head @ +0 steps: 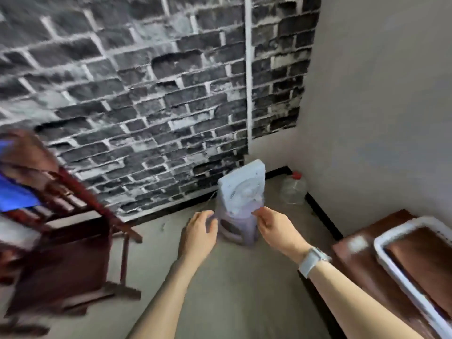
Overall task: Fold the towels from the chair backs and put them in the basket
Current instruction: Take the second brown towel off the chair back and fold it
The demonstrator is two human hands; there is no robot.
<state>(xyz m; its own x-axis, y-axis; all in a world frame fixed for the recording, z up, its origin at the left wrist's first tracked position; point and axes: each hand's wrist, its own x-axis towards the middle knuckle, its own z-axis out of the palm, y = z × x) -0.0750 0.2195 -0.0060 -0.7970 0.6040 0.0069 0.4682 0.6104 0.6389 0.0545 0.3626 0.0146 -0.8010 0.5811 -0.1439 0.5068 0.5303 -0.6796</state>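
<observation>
A blue towel (pixel 13 194) hangs over the back of a dark red wooden chair (pixel 71 228) at the left edge, blurred by motion. A white-rimmed basket (pixel 391 260) sits on a brown table at the lower right, and nothing shows inside it. My left hand (pixel 199 232) and my right hand (pixel 272 225) are stretched out in mid-air over the floor, between the chair and the basket. Both hold nothing; the fingers look loosely bent. A watch is on my right wrist.
A white fan (pixel 244 189) stands on a pale purple stool (pixel 236 231) in front of my hands by the brick-pattern wall. A clear jug with a red cap (pixel 293 188) sits in the corner. The brown table (pixel 354 253) fills the lower right.
</observation>
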